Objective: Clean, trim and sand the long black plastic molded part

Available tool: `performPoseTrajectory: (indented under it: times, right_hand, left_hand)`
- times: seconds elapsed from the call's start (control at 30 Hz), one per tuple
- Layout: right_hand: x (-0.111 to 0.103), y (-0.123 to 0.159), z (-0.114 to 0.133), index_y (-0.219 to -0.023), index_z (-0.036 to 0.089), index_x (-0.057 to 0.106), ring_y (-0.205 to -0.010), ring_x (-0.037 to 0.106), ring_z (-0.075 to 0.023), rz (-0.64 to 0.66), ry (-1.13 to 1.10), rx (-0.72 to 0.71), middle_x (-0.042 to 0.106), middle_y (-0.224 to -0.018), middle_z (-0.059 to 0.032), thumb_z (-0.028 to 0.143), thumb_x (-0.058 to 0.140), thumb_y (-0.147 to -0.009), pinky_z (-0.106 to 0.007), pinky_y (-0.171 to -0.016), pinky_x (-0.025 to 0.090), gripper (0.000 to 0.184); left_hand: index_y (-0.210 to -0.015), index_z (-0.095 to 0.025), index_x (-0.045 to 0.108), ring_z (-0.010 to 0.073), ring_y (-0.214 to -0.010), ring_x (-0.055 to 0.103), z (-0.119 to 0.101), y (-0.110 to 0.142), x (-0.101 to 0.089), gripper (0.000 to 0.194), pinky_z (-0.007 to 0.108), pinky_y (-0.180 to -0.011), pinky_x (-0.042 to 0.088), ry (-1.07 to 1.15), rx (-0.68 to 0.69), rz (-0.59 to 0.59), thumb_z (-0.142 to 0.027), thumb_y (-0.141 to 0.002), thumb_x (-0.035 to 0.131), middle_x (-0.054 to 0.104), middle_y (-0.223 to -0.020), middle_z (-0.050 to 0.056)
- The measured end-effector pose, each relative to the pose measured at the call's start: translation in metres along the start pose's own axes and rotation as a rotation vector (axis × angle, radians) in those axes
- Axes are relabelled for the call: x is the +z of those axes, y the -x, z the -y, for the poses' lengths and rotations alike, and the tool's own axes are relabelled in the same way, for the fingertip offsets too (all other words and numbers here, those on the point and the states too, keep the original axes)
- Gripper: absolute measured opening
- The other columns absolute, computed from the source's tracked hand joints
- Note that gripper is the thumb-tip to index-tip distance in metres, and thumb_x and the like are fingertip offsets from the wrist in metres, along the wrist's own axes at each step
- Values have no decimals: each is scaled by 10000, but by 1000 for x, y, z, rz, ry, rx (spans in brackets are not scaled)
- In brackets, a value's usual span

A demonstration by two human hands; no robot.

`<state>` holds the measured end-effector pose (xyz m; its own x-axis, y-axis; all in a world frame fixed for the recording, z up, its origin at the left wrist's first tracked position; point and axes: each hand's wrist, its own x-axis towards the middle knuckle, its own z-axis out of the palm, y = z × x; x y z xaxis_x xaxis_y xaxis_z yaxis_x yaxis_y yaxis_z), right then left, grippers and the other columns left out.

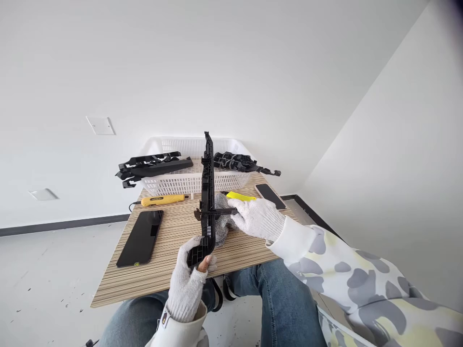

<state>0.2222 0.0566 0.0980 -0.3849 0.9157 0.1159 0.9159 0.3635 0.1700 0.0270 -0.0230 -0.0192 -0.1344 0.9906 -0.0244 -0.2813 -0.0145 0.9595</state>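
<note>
My left hand [187, 284], in a white glove with a bare thumb tip, is closed around the lower end of a long black plastic trim part [207, 188]. The part stands nearly upright above the table. My gloved right hand [256, 218] pinches the end of a thin black crosspiece [224, 211] that crosses the trim part low down; whether the two are joined I cannot tell. Behind them lies a crumpled grey cloth [221, 232]. Just beyond my right fingers is a yellow utility knife [241, 196], apparently on the table.
A white plastic basket [173, 184] at the table's back holds black plastic parts [159, 166] jutting over its sides. A yellow corded tool [162, 200] and a dark phone [141, 238] lie left; another phone [270, 196] lies right. The wooden table [144, 279] ends above my knees.
</note>
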Motion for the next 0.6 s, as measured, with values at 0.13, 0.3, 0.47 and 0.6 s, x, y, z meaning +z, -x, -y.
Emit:
performPoseTrajectory:
  times: [0.13, 0.3, 0.47, 0.6]
  right_hand:
    - [-3, -3, -9, -1389, 262, 615, -724, 723, -224, -109, 1, -40, 795, -934, -77, 397, 392, -1019, -292, -544, 402, 452]
    - [-18, 9, -60, -1420, 102, 568, -682, 673, -215, -627, -43, 265, 745, -873, -128, 331, 263, -1046, -309, -584, 476, 534]
    - [-1, 44, -83, -1275, 154, 681, -634, 688, -220, -488, 18, 301, 760, -844, -102, 363, 361, -1017, -302, -540, 450, 461]
    - [41, 62, -69, -1359, 180, 647, -666, 723, -228, 4, 180, 374, 778, -901, -111, 287, 357, -1037, -292, -499, 385, 446]
  left_hand:
    - [-1160, -195, 595, 212, -735, 730, -3, 0, 4, 594, 343, -699, 637, 0, 21, -10, -520, -727, 840, 734, -811, 38]
    - [-1147, -203, 589, 217, -746, 734, -5, 1, 7, 612, 331, -675, 634, 15, 1, -35, -529, -701, 850, 739, -824, 39]
    - [-1146, -198, 577, 228, -738, 742, -9, 1, 8, 653, 339, -688, 635, -17, -32, -71, -560, -679, 855, 751, -806, 44]
    - [-1203, -195, 558, 246, -794, 756, -11, 0, 5, 693, 369, -740, 646, -38, -38, -41, -611, -713, 816, 768, -965, 91]
